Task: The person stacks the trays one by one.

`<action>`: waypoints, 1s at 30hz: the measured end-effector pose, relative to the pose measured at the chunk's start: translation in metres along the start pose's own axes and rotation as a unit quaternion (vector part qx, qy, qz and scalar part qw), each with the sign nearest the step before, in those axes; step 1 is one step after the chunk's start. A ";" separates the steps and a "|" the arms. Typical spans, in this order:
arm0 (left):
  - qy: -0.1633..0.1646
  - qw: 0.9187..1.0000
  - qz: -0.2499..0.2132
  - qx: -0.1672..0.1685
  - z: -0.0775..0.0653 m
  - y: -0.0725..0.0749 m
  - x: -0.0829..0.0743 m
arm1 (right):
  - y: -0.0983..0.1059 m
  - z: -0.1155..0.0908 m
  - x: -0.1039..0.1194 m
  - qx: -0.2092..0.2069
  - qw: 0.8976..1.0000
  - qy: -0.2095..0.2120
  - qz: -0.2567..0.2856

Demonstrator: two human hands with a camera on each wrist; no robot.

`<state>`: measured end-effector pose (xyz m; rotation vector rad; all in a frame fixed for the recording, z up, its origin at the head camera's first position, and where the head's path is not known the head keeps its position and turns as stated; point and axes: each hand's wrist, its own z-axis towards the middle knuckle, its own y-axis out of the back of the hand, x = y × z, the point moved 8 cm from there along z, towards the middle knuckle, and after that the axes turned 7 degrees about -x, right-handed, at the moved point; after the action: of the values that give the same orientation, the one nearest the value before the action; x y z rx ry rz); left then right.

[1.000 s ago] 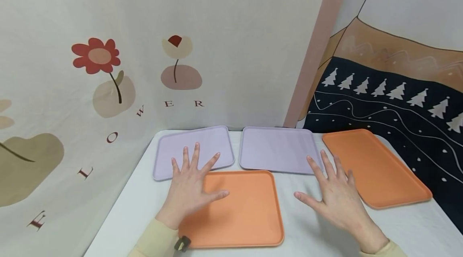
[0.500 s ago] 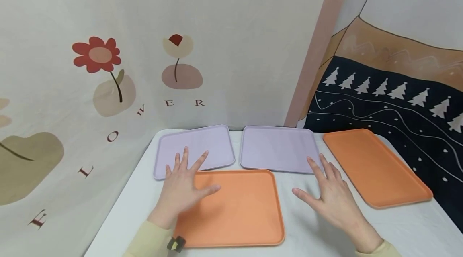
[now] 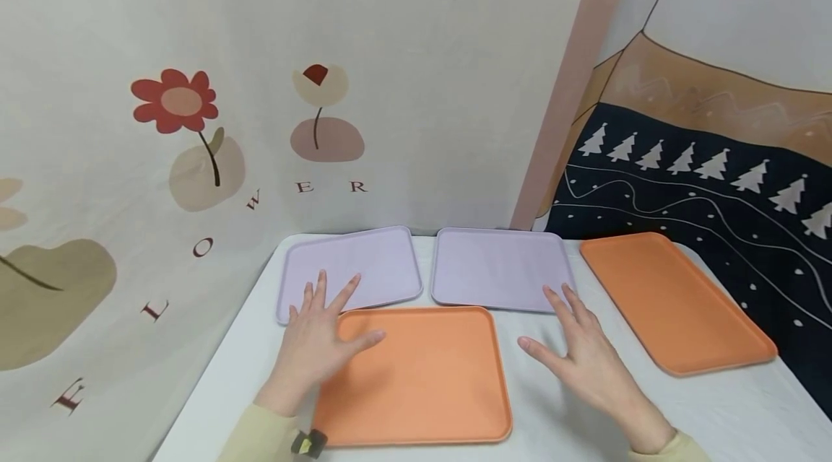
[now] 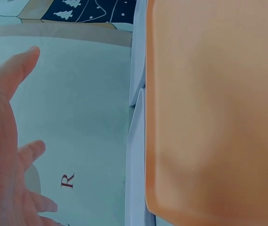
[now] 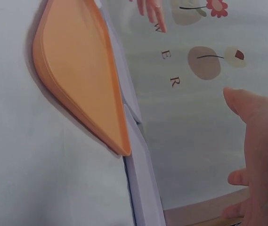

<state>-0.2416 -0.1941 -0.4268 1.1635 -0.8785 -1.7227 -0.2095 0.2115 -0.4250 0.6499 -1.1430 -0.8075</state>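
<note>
My left hand (image 3: 315, 346) hovers with fingers spread over the left edge of the near orange tray (image 3: 416, 375), holding nothing. Its fingertips overlap the left lilac tray (image 3: 364, 267) in the head view. To the right of the near orange tray, my right hand (image 3: 588, 361) is raised over the white table, fingers apart and nothing in its grasp. Its fingertips overlap the lower right corner of the right lilac tray (image 3: 497, 267). In the left wrist view the orange tray (image 4: 218, 113) fills the right side, beside the spread hand (image 4: 2, 155). The right wrist view shows the right hand's thumb (image 5: 247, 103) and some fingers.
A second orange tray (image 3: 676, 303) lies slanted at the table's right side. White cloth covers the table (image 3: 546, 419). Behind stands a pale cloth backdrop (image 3: 442, 86) with flowers and letters; a dark cloth with white trees (image 3: 689, 195) hangs at the right.
My left hand has drifted left and slightly down, off the middle of the near orange tray. The right hand has shifted a little left. The trays have stayed in place.
</note>
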 end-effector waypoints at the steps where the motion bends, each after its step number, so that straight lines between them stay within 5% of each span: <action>1: 0.005 1.000 -0.008 0.004 -0.001 0.000 0.001 | -0.001 0.000 -0.001 0.005 1.000 -0.006 0.005; 13: 0.076 0.990 -0.113 0.039 -0.006 -0.001 0.017 | -0.011 -0.002 0.000 0.041 0.996 -0.050 0.065; 21: 0.105 0.975 -0.193 0.039 -0.008 0.003 0.024 | -0.015 -0.003 0.000 0.041 0.991 -0.060 0.109; 30: 0.135 0.960 -0.240 0.051 -0.014 0.000 0.028 | -0.026 -0.006 -0.004 0.083 0.977 -0.122 0.151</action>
<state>-0.2341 -0.2209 -0.4405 1.7430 -0.5470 -1.8450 -0.2107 0.2004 -0.4493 0.5047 -1.5036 -0.5435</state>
